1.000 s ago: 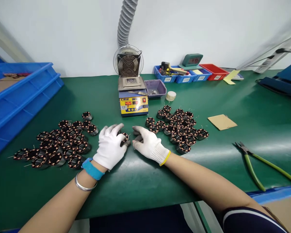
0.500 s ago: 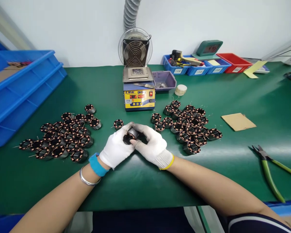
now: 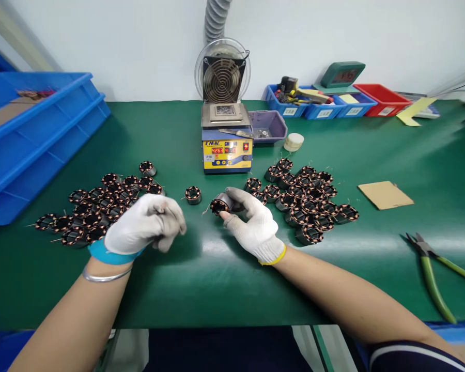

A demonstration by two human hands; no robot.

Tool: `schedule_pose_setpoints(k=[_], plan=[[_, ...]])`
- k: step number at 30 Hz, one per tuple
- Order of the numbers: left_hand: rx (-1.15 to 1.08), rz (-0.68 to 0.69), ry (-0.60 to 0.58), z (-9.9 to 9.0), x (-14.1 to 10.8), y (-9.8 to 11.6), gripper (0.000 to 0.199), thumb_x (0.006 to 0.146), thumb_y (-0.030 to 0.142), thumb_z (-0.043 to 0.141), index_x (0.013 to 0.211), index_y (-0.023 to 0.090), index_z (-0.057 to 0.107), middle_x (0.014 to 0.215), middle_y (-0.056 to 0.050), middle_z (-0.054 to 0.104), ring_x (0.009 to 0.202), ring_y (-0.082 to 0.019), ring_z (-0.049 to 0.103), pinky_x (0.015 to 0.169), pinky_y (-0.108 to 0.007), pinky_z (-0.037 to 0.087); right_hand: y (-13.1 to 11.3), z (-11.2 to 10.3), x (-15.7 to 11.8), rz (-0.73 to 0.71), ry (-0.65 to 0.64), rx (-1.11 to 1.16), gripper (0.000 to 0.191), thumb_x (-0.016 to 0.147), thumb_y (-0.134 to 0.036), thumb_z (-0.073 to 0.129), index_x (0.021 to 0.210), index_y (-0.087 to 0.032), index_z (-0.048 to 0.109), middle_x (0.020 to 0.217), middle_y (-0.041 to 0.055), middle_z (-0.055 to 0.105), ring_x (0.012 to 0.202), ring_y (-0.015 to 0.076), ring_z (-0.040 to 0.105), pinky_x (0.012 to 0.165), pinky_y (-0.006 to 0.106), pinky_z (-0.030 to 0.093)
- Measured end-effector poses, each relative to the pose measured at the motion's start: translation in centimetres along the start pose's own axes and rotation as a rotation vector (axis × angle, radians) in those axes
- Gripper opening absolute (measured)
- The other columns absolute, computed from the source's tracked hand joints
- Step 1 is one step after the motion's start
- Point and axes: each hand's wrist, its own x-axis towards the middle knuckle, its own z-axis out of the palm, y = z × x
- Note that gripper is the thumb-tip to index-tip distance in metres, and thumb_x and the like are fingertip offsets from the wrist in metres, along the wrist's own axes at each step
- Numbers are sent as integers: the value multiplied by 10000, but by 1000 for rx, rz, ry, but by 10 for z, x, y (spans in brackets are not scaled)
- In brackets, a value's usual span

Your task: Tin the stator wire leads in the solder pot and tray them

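In my right hand [image 3: 251, 225], gloved in white, is a motor stator [image 3: 219, 204] with copper windings. Thumb and fingers close on its sides, and its open end with a thin loose wire points left. My left hand [image 3: 147, 222], also gloved, hovers over the right edge of the left stator group [image 3: 96, 194]. Its fingers are loosely curled and apart, with nothing visible in them; the hand hides part of that group. Between the hands and further back, a single stator [image 3: 192, 195] stands on the green mat.
Another stator group [image 3: 308, 194] lies right of my right hand. Behind stands a solder pot [image 3: 227, 150] with a fan, beside a purple bin [image 3: 269, 126]. Green-handled cutters [image 3: 428, 268] and a cardboard square [image 3: 385, 195] lie at right; a large blue crate [image 3: 42, 139] stands left.
My left hand has let go of the stator and moved left. The right hand alone now holds it, slightly further right in the view.
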Motion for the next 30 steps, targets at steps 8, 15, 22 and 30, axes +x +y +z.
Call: schedule_pose_setpoints(k=[8, 15, 22, 30], plan=[[332, 169, 276, 40, 11, -15, 255, 770, 402, 550, 637, 185, 577, 612, -5, 619, 561, -133, 527, 538, -247, 429, 4, 6, -2, 77, -73, 196, 469, 720, -343, 657, 1167, -207, 610, 1050, 59, 678, 874, 200, 655, 779, 343, 568], [-19, 96, 51, 20, -3, -3, 227, 720, 344, 600, 583, 178, 529, 471, -1, 551, 392, -104, 443, 389, -230, 338, 9, 6, 14, 264, -37, 489, 531, 682, -442, 695, 1124, -158, 619, 1002, 76, 684, 730, 153, 631, 696, 310, 556], [-245, -74, 83, 62, 24, -22, 519, 596, 285, 728, 1070, 139, 572, 974, -85, 670, 760, -175, 642, 584, -271, 514, 8, 7, 14, 248, -96, 493, 556, 706, -477, 682, 1162, -166, 619, 1128, 91, 659, 939, 206, 638, 823, 346, 546], [-310, 8, 165, 45, 14, -22, 294, 700, 409, 690, 759, 130, 617, 586, -24, 633, 459, -121, 550, 417, -224, 406, 7, 9, 9, 100, -70, 365, 487, 738, -349, 652, 1190, -174, 600, 1061, 72, 680, 878, 200, 660, 742, 321, 573]])
